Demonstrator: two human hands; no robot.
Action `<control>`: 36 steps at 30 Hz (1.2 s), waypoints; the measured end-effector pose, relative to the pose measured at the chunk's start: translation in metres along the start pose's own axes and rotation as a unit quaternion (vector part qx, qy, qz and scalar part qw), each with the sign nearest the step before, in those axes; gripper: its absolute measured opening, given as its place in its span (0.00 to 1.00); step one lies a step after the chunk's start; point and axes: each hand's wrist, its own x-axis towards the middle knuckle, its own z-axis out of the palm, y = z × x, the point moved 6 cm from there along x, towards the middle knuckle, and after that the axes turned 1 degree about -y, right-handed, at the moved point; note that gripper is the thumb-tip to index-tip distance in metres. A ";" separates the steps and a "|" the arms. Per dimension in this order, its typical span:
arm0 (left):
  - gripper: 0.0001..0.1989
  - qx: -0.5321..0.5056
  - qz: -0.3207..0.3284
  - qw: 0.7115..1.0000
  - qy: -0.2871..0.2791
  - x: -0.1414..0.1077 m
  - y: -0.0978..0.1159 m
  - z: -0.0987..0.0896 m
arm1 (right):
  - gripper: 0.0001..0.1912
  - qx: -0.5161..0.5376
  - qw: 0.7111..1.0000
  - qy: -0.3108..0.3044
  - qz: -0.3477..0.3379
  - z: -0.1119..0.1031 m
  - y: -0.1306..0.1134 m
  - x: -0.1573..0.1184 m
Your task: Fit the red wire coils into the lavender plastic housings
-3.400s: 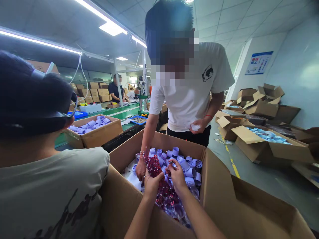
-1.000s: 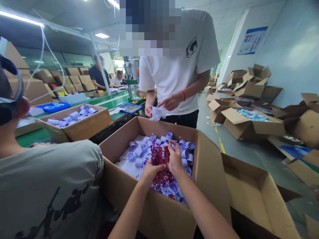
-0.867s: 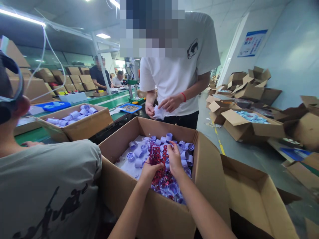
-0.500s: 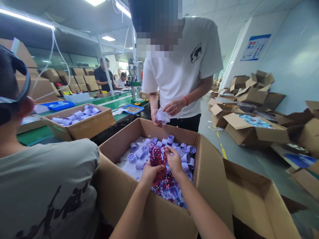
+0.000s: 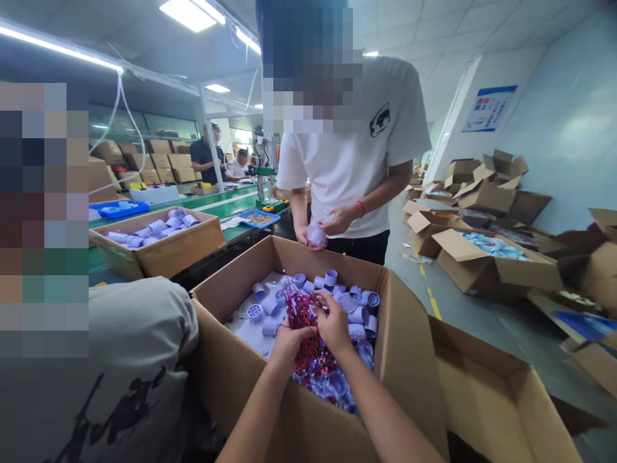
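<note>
"What's biggest in front of you?"

"A large open cardboard box, its near wall under my forearms, one flap folded outward on the right."

"And next in size?"

"A co-worker in a white T-shirt, standing across the box, both hands around a small pale thing too blurred for me to name. On my left there's a grey sleeve of someone close by, and past it a smaller carton of lilac pieces beside the green conveyor."

"Your own hands?"

"Both are over the box. My left hand clasps a bundle of red beaded strands, thumb laid across its front. My right hand pinches at the bundle's right edge, thumb and fingertips together; how many strands it has, I can't tell."

"Where's the bundle, exactly?"

"Between my hands, above the nearer middle of the box. Round, hollow lilac cups lie behind and beside it, tipped every way."
</note>
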 end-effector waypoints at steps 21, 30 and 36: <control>0.17 -0.004 0.037 0.999 0.015 -0.003 0.006 -0.004 | 0.10 0.079 0.996 0.004 0.041 -0.002 0.011 0.005; 0.20 -0.027 0.049 0.998 0.024 -0.002 0.006 -0.007 | 0.10 0.082 0.995 -0.015 0.059 0.003 0.009 0.002; 0.21 -0.031 0.052 0.998 0.023 -0.002 0.007 -0.006 | 0.12 0.074 0.994 -0.035 0.079 0.008 0.016 0.002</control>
